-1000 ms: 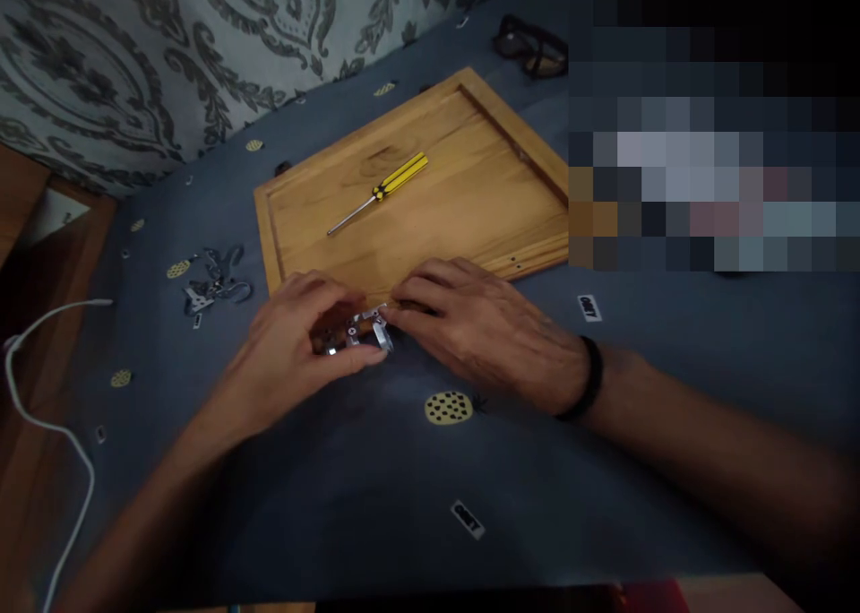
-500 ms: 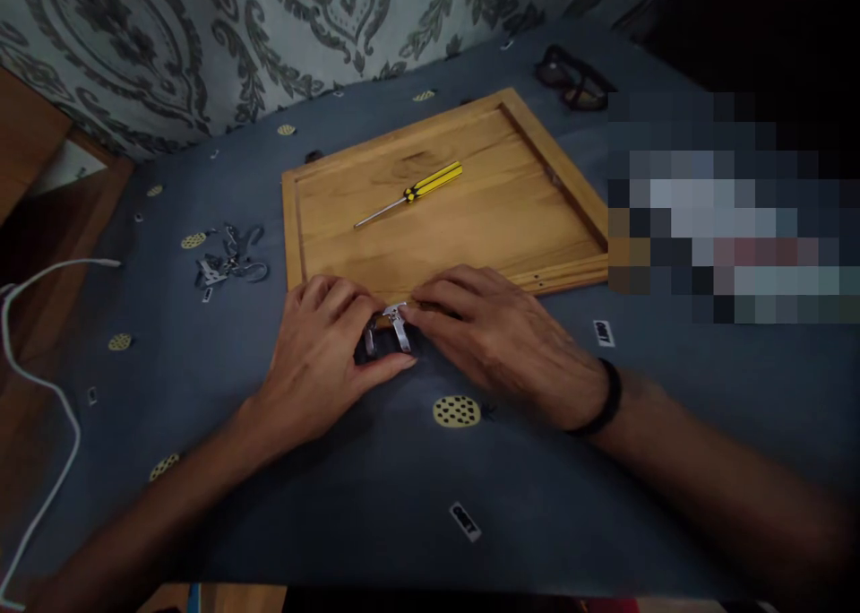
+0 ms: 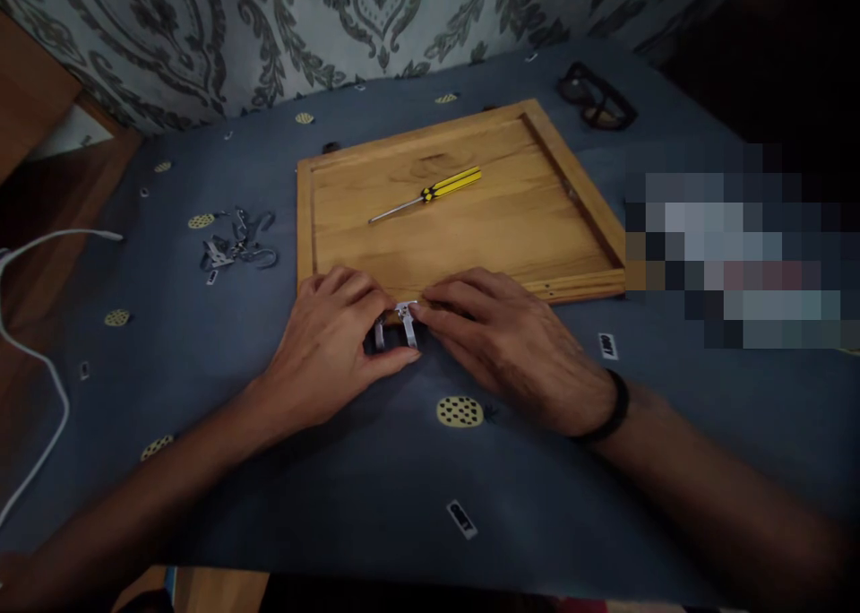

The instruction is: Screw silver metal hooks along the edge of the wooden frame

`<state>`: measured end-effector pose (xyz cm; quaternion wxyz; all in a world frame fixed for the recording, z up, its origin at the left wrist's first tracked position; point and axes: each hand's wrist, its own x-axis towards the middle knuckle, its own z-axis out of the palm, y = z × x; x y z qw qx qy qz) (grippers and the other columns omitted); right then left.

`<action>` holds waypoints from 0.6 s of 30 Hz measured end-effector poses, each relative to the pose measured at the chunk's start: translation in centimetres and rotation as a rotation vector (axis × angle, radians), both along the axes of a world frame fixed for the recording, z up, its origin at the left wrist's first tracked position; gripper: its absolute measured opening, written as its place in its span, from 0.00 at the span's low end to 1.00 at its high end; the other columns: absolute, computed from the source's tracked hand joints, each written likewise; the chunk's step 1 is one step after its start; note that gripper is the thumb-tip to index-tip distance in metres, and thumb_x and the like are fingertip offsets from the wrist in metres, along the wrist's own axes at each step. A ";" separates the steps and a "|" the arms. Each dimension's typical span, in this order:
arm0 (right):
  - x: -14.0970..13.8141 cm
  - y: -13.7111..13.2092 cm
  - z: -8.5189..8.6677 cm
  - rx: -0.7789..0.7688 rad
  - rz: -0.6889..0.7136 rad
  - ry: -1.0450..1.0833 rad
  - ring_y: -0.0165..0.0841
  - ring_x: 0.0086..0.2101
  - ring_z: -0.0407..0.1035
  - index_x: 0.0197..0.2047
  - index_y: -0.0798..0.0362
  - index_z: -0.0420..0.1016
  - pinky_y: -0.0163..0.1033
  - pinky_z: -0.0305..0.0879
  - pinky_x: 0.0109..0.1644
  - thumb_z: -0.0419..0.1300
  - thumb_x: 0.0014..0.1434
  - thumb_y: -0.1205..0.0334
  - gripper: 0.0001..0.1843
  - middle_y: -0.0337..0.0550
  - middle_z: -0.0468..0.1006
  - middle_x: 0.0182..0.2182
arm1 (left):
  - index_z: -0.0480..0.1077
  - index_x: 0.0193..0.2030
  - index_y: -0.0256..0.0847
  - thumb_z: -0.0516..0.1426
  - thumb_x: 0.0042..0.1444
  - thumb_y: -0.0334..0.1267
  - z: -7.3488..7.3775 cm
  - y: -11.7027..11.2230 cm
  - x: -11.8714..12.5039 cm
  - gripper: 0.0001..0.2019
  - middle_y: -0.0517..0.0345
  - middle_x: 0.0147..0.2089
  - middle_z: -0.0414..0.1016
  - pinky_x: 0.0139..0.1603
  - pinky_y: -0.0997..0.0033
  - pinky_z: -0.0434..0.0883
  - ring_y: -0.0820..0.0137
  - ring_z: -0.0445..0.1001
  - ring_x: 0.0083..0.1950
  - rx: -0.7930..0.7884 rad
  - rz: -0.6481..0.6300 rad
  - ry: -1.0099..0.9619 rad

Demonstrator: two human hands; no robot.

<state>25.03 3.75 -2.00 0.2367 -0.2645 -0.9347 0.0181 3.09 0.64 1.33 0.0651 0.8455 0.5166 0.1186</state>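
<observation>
At the lower middle of the frame, a shiny metal fitting (image 3: pixel 411 330) sits against the near edge of a framed wooden panel (image 3: pixel 305 219), between the person's two hands. The left hand (image 3: pixel 336 344) curves around it, fingers by the panel's edge and thumb held apart below, by the fitting's lower end; the right hand (image 3: pixel 511 344) is bent, its fingertips at the fitting's right side. How firmly either presses cannot be told, since the fingers hide most contact. If the pressure were uneven, the fitting could probably slide along the edge or tilt out of line. Should it pivot or snap, the left thumb, lying close underneath, might be pinched. The screwdriver (image 3: pixel 451 184) lies loose on the panel, right of the frame's upper centre, so a knock or tilt could set it rolling. A tangled metal cluster (image 3: pixel 238 246) lies at left, well apart, on the patterned cloth (image 3: pixel 336 505).
</observation>
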 end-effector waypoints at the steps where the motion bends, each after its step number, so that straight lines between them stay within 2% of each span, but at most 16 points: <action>1: 0.0 0.0 0.0 0.001 0.000 0.000 0.42 0.45 0.72 0.49 0.55 0.79 0.48 0.73 0.48 0.53 0.70 0.66 0.13 0.52 0.82 0.44 | 0.77 0.43 0.40 0.67 0.58 0.50 0.0 0.0 0.0 0.15 0.53 0.46 0.78 0.50 0.53 0.68 0.56 0.73 0.52 -0.008 0.005 -0.005; 11: 0.0 0.0 -0.1 -0.001 -0.003 0.119 0.40 0.45 0.76 0.49 0.57 0.79 0.48 0.76 0.50 0.55 0.70 0.67 0.12 0.52 0.83 0.45 | 0.77 0.41 0.40 0.67 0.57 0.50 0.1 0.1 0.0 0.15 0.53 0.45 0.79 0.49 0.54 0.67 0.56 0.73 0.51 -0.011 -0.004 0.008; 15: 0.8 0.0 1.0 0.018 -0.108 0.273 0.38 0.46 0.76 0.52 0.55 0.78 0.45 0.76 0.50 0.57 0.68 0.69 0.12 0.51 0.83 0.45 | 0.77 0.41 0.40 0.67 0.57 0.49 0.0 0.1 0.0 0.14 0.53 0.45 0.79 0.50 0.53 0.68 0.56 0.73 0.51 0.006 -0.016 -0.001; 18: 1.8 0.3 1.9 -0.003 -0.249 0.315 0.39 0.45 0.77 0.54 0.53 0.77 0.46 0.75 0.49 0.56 0.69 0.68 0.13 0.49 0.83 0.44 | 0.77 0.42 0.42 0.68 0.57 0.48 0.0 0.1 -0.1 0.13 0.54 0.45 0.80 0.49 0.54 0.68 0.57 0.74 0.50 0.025 -0.017 -0.002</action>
